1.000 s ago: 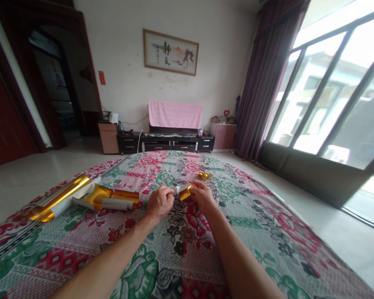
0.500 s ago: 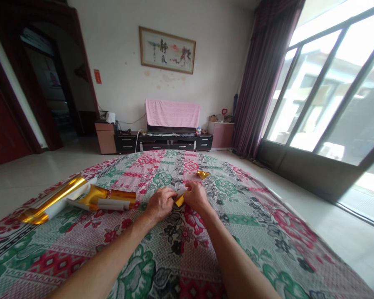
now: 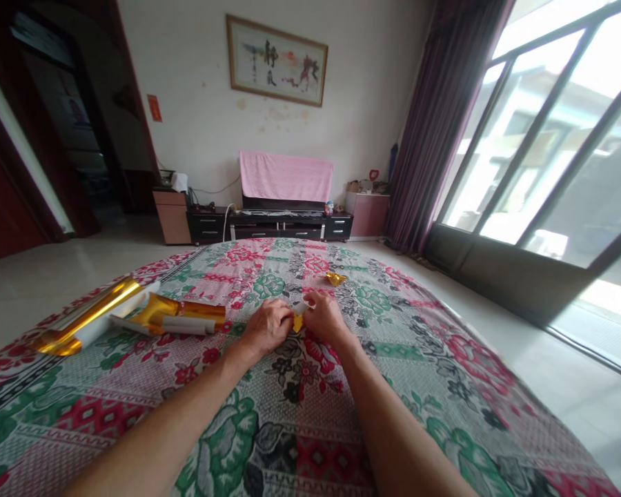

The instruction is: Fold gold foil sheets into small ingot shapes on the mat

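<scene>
Between my hands is a small piece of gold foil paper [image 3: 298, 322], its back white and its front gold, partly folded. The fingers of my left hand [image 3: 270, 326] pinch its left side. My right hand [image 3: 323, 316] grips the right side, where a white part shows at the fingertips. Both hands rest low over the patterned cloth, and they hide much of the paper. Just beyond them lies a folded gold paper shape [image 3: 335, 279]. To the left are gold foil sheets [image 3: 179, 314], loosely curled with white undersides, and a longer gold roll [image 3: 96, 314].
A flowered cloth [image 3: 310, 414] covers the rounded surface before me. Past its far edge stands a low black cabinet [image 3: 210, 226] with a pink cloth [image 3: 287, 177] draped over something on top. Glass doors [image 3: 538, 138] and a purple curtain [image 3: 435, 124] are on the right.
The gold paper between my fingers has turned, its gold part now narrower and pointing downward. My hands have shifted slightly around it. The whole view has tilted down a little.
</scene>
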`<state>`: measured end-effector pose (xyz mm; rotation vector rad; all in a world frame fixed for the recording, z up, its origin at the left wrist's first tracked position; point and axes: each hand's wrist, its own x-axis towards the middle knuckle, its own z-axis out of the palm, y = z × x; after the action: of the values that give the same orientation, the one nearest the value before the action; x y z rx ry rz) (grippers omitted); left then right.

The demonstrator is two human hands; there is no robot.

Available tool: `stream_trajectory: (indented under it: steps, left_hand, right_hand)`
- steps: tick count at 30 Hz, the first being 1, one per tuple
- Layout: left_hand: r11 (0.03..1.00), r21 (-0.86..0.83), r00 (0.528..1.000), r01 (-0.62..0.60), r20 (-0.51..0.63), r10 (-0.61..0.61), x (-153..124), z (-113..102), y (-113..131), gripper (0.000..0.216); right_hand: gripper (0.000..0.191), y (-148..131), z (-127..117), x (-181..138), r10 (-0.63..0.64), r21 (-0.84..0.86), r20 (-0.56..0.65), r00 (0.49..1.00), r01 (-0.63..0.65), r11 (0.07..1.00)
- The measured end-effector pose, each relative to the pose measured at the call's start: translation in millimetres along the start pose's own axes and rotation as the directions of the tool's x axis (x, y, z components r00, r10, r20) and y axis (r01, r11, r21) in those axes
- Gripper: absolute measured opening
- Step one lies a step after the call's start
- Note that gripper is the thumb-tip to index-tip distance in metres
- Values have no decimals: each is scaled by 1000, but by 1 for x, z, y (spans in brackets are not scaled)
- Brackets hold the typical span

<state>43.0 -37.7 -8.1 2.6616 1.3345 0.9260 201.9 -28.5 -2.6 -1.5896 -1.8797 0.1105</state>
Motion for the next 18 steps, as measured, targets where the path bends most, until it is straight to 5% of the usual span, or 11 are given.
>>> stream_trajectory:
  steps: [18]
  left_hand:
    - [1000, 18, 999, 18, 45, -19, -10, -6, 3, 24]
  right_hand:
    - [21, -27, -12, -26, 137, 35, 96, 986, -141, 989]
